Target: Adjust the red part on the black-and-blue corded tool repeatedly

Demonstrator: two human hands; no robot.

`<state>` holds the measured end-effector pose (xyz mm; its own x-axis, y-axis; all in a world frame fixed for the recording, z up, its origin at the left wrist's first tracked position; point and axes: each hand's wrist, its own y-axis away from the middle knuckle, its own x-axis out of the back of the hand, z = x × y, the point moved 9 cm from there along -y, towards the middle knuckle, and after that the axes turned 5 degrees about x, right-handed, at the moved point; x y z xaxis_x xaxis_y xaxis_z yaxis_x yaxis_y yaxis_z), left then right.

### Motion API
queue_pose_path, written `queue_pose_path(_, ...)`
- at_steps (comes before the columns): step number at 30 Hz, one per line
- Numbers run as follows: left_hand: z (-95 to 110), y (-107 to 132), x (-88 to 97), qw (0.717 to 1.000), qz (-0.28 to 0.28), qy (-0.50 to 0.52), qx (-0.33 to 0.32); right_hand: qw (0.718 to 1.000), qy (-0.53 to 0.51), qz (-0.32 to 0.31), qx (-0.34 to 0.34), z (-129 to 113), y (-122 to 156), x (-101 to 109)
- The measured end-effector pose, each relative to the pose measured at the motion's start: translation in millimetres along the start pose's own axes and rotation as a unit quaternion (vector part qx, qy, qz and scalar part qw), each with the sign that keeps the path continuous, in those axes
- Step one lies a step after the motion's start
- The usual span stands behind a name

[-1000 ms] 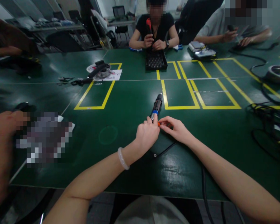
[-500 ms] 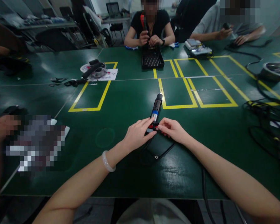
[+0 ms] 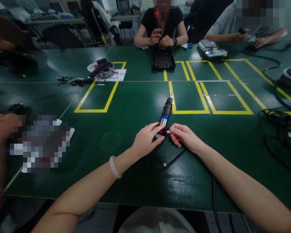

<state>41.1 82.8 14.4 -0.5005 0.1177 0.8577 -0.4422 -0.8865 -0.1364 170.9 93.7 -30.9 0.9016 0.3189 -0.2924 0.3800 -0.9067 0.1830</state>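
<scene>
A slim cylindrical power tool, with a thin metal bit at its far tip, lies on the green table in front of me. It has a dark front, a blue band and a silver section. My left hand grips its near end between thumb and fingers. On the right, my right hand pinches a small red-and-white part at that near end; what exactly it is I cannot make out. A black cable loops below the hands, near a small metal ring.
Yellow tape outlines mark the table. Tangled black cables lie at right, and a wheel-like part on paper at far left. A black tray stands before a person opposite. Another person's hand is at left.
My right hand has shifted slightly right from the tool's near end, and more of the red-and-white part shows. The left hand keeps its grip. The whole view has shifted slightly.
</scene>
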Motion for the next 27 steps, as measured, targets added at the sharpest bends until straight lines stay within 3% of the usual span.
queue_pose_path(8, 4, -6, 3.0, 0.994, 0.044, 0.103, -0.017, 1.0, 0.007, 0.003, 0.002, 0, -1, 1)
queue_pose_path(27, 0, -14, 2.2, 0.986, 0.017, 0.164, -0.019, 1.0, -0.017, 0.001, -0.01, 2, -2, 4)
